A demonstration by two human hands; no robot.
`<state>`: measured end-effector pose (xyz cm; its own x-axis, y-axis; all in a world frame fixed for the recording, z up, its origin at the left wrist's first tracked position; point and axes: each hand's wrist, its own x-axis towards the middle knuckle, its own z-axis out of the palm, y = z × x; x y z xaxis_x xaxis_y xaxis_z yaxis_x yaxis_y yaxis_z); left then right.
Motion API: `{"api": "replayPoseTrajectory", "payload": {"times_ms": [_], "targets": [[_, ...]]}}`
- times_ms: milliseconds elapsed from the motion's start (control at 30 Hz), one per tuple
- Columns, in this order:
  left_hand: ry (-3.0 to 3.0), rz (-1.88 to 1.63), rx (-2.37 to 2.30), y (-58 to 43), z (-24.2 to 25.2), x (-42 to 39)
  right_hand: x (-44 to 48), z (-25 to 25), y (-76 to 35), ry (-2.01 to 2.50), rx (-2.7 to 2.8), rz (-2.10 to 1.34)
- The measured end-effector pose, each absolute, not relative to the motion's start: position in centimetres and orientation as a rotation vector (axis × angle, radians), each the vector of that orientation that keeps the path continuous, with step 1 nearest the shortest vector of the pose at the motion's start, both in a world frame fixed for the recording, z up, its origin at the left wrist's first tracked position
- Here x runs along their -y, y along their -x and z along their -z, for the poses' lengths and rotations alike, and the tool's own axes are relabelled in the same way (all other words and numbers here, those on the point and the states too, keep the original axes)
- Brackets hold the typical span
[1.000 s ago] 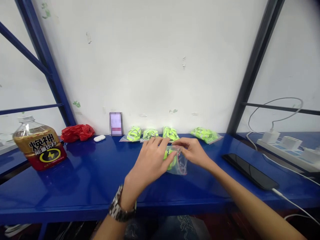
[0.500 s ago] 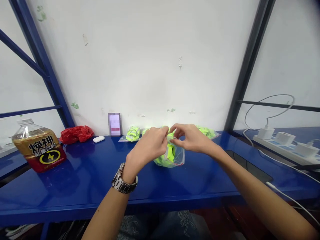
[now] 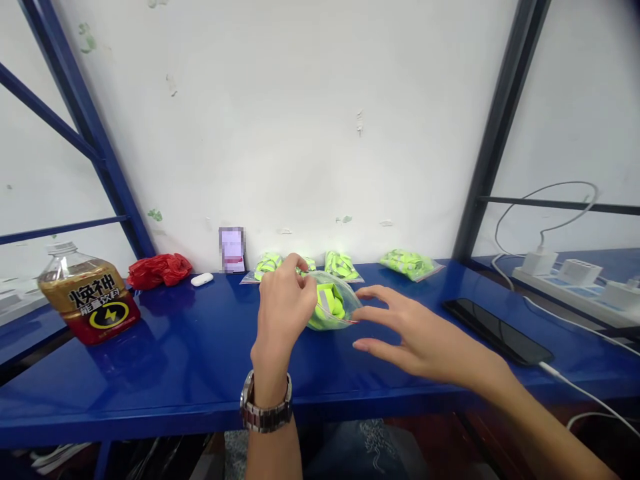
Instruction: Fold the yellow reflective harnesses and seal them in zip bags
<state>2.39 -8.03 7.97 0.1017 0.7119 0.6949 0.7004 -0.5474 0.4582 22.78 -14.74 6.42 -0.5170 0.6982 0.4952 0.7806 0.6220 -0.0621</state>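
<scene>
A clear zip bag (image 3: 351, 301) with a folded neon-yellow reflective strap or vest (image 3: 333, 300) in it stands on the blue table, its mouth spread wide towards me. My left hand (image 3: 286, 300), a metal watch on its wrist, is closed in a pinch at the bag's left rim. My right hand (image 3: 407, 330) is at the bag's right side, fingers apart, the fingertips at or very near the rim with its red zip line. Whether they touch the plastic I cannot tell.
Several similar bags, including a filled bag (image 3: 407, 263), lie along the wall. A drink bottle (image 3: 93, 293), red plastic bag (image 3: 160, 270), white case (image 3: 202, 279) and propped phone (image 3: 233, 250) are leftward. A dark phone (image 3: 497, 330) on a cable and a power strip (image 3: 575, 287) are rightward.
My hands have drawn apart and the bag's mouth has opened. My right hand has moved lower and its fingers have spread. The left has shifted left and turned more upright.
</scene>
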Motion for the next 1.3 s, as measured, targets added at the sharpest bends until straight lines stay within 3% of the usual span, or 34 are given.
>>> {"api": "replayPoseTrajectory", "payload": {"times_ms": [133, 267, 433, 867, 1167, 1300], "targets": [[-2.193, -1.512, -1.393, -2.5, -7.1, 9.0, 15.0, -5.6, -23.4, 1.205, 2.292, 0.269], [-2.170, -1.506, -1.294, -3.1, -5.8, 11.2, 16.6, -2.6, -21.7, 1.342, 1.866, 0.227], [-2.212, -1.564, -1.221, -3.1, -5.1, 13.7, 18.9, -0.4, -19.1, 1.186, 1.777, 0.087], [-2.373, -1.102, -0.815, 2.2, -6.9, 13.8, 19.2, -2.8, -21.8, 1.014, 1.926, -0.082], [-2.512, -0.625, -0.679, 3.2, -11.4, 11.4, 17.1, -5.6, -23.5, 0.953, 1.926, -0.201], [-2.646, -0.594, -0.689, 2.9, -12.5, 9.0, 14.2, -6.8, -24.3, 0.968, 1.943, -0.227]]}}
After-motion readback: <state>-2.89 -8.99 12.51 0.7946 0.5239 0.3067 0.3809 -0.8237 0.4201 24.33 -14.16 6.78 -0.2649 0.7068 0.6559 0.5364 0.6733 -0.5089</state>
